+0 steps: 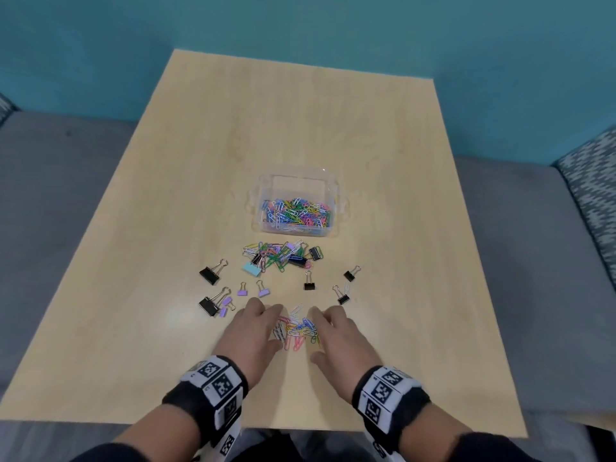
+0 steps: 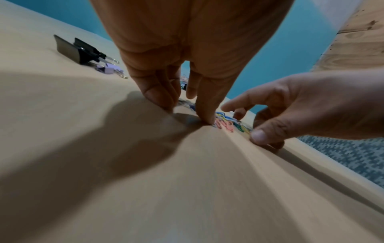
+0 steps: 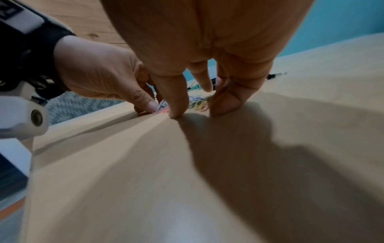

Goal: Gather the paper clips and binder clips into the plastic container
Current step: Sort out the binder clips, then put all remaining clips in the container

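A clear plastic container [image 1: 263, 191] stands mid-table, part filled with coloured paper clips. In front of it lies a mixed pile of paper clips and binder clips [image 1: 283, 255]. Black binder clips [image 1: 210, 274] and purple binder clips [image 1: 242, 291] are scattered around. Near the front edge, a small heap of paper clips [image 1: 298, 328] lies between my hands. My left hand [image 1: 255, 326] and right hand [image 1: 336, 331] flank it, fingertips down on the table and thumbs behind it. The left wrist view shows my left fingers [image 2: 158, 93] on the wood beside the heap [image 2: 226, 125]. The right wrist view shows the same heap [image 3: 197, 103] between both hands.
The wooden table [image 1: 300, 128] has bare surface behind the container and on both sides. A grey sofa surrounds it, with a patterned cushion [image 1: 593, 195] at the right. A large black binder clip [image 2: 72, 49] lies left of my left hand.
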Tool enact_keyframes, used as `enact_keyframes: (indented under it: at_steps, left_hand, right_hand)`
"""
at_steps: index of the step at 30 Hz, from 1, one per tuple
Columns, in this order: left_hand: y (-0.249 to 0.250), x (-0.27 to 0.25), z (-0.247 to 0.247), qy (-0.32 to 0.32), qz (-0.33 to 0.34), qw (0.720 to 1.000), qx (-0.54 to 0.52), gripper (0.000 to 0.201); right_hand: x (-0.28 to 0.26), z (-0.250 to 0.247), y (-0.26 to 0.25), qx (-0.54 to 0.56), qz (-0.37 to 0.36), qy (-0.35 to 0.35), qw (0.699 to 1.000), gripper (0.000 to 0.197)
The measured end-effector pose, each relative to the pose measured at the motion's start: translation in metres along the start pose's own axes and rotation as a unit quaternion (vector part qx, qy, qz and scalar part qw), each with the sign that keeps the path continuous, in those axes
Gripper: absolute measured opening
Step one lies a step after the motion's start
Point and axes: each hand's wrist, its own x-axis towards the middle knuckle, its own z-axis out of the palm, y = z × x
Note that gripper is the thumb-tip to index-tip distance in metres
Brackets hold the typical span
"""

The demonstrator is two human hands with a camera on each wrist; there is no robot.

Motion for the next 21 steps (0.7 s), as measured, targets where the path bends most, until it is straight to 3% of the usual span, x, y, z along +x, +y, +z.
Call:
enact_keyframes:
  at_steps: [4, 7, 12, 21]
  left_hand:
    - [0.01, 0.013, 0.006, 0.017, 0.013, 1.0, 0.0, 0.037]
    - [0.016, 0.02, 0.009, 0.029, 0.009, 0.999, 0.016, 0.018]
    - [0.019, 0.023, 0.008, 0.025, 0.024, 0.996, 0.083, 0.004]
    - [0.014, 0.016, 0.002, 0.029, 0.05, 0.992, 0.117, 0.015]
  right_hand:
    - [0.024, 0.004, -0.014, 0.008, 0.018, 0.032, 0.999, 0.033]
    - [0.031, 0.002, -0.014, -0.001, 0.013, 0.026, 1.0, 0.021]
    - [0.032, -0.001, -0.012, -0.009, 0.003, 0.011, 1.0, 0.023]
    - [0.032, -0.008, -0.003, -0.04, 0.001, 0.0, 0.999, 0.028]
